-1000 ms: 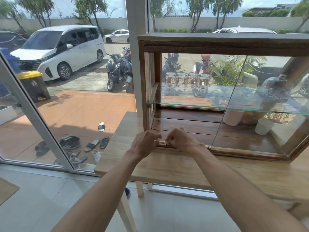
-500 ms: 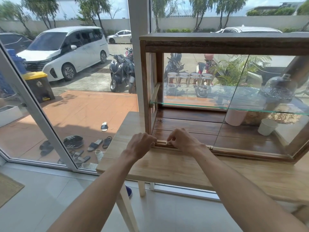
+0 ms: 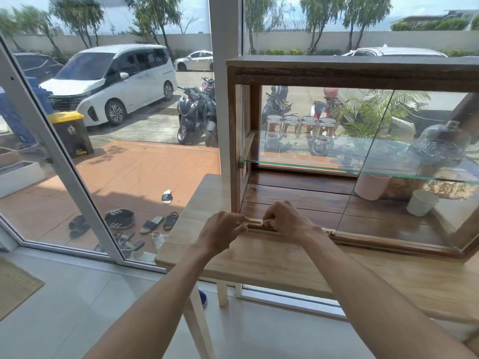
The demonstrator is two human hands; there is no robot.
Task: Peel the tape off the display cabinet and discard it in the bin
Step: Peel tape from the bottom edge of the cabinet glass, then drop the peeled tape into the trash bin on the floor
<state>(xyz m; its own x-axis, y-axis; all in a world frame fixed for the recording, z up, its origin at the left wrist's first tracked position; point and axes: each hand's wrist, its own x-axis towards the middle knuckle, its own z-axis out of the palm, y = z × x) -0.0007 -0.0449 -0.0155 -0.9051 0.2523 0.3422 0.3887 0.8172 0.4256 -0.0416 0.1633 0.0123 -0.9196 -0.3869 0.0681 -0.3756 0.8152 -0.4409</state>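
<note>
The wooden display cabinet (image 3: 357, 71) with glass doors stands on a light wooden table (image 3: 272, 257). A thin pale strip of tape (image 3: 255, 222) runs along the cabinet's bottom front rail near its left corner. My left hand (image 3: 223, 229) pinches the strip's left part with thumb and fingertips. My right hand (image 3: 287, 221) pinches a small pale end of it just to the right. The two hands are a finger's width apart. My fingers hide most of the tape.
Inside the cabinet, several glasses (image 3: 300, 126) stand on a glass shelf, with two pale pots (image 3: 422, 203) below. A yellow-lidded bin (image 3: 71, 130) stands outside beyond the window, near parked scooters (image 3: 194, 112) and shoes (image 3: 119, 218). The table edge lies just under my wrists.
Both hands stay at the bottom rail. Their fingertips have drawn slightly apart, and a short stretch of the pale strip now shows between them.
</note>
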